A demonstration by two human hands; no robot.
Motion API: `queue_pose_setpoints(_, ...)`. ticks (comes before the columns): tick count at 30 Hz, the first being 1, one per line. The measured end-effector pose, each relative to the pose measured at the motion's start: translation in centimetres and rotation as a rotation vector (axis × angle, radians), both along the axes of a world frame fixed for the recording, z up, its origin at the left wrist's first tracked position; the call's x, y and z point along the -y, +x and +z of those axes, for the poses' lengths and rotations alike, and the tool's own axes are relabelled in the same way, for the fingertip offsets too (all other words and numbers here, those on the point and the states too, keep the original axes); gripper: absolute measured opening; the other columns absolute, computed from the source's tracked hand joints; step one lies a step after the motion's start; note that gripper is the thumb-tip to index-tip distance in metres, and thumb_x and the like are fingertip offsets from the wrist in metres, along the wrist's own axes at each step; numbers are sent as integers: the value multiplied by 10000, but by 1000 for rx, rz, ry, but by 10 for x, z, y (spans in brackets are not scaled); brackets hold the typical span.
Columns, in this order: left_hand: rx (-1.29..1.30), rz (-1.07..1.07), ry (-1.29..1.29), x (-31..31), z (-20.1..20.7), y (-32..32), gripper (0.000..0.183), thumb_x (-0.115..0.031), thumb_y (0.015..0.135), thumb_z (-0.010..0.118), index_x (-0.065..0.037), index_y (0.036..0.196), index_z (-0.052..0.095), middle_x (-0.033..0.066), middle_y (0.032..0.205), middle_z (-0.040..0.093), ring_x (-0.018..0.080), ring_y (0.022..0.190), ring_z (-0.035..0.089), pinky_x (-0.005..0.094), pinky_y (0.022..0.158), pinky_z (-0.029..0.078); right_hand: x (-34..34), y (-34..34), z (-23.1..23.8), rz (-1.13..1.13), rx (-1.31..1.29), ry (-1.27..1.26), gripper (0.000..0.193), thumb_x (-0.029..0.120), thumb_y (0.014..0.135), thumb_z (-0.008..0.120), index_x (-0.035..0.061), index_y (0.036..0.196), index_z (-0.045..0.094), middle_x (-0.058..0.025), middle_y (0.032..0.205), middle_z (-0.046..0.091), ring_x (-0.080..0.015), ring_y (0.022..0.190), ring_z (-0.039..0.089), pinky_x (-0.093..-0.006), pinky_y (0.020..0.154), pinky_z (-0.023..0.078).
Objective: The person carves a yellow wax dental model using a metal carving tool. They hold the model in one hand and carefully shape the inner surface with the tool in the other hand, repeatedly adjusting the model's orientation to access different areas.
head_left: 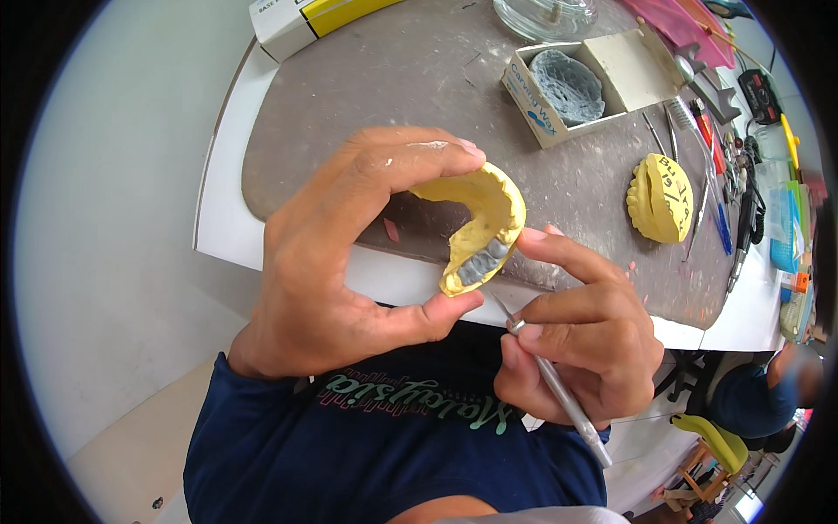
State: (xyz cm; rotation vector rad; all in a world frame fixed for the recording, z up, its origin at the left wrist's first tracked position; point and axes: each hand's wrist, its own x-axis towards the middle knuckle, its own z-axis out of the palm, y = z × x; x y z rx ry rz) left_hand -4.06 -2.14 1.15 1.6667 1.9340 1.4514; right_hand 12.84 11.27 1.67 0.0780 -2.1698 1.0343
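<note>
My left hand (pixel 340 253) grips a yellow plaster dental cast (pixel 502 196), a horseshoe-shaped arch, between thumb and fingers. Grey wax teeth (pixel 483 262) sit on the near right part of its ridge. In my right hand (pixel 589 336) is a silver craft knife (pixel 563 397), held like a pen with its handle pointing down to the right. The knife's thin blade lies just below the cast, apart from the wax. My right index fingertip touches the cast's outer edge beside the grey wax.
A carton (pixel 559 131) holding grey wax stands behind. Another yellow cast (pixel 661 199) lies at right beside several metal tools, a brush and pens. At the back are a glass dish (pixel 546 17), a white-and-yellow box (pixel 305 26) and a pink tray (pixel 690 26). Another person (pixel 759 393) sits far right.
</note>
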Motion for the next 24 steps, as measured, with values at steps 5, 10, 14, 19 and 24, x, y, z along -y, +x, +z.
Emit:
queue_pose_setpoints(5,-30,0,4,-1,1,0,724,-186,606,873,-20,1240,563,149,1241,581,179,1063,598,233,749,472,-1,-1,-1,-14,9,5,277,-69,630,746,1,849,591,-123,689,640,-450,895,688,-525,862,533)
queue_pose_setpoints(10,-51,8,14,-1,0,0,726,-171,595,880,-19,1232,566,149,1241,582,173,1045,604,228,734,471,-1,-2,-1,-30,4,21,270,-65,630,747,1,839,590,-118,681,640,-445,887,692,-519,845,543)
queue_pose_setpoints(14,-63,17,10,-1,-1,0,729,-169,588,886,-17,1226,568,151,1240,582,172,1042,605,227,731,473,0,-2,-3,-35,3,28,265,-62,627,747,2,831,590,-113,678,640,-441,888,694,-515,833,550)
queue_pose_setpoints(19,-65,14,30,-3,-1,0,736,-179,584,891,-15,1226,569,154,1234,584,176,1044,603,231,734,479,-2,-2,-3,-27,9,20,271,-61,622,754,5,826,590,-111,681,640,-440,894,693,-519,844,545)
queue_pose_setpoints(24,-71,12,40,-3,-3,-1,738,-190,588,893,-10,1226,570,158,1227,585,180,1044,601,232,738,484,-2,-2,-1,-19,22,1,277,-62,620,759,6,826,587,-114,684,640,-438,902,692,-523,857,541)
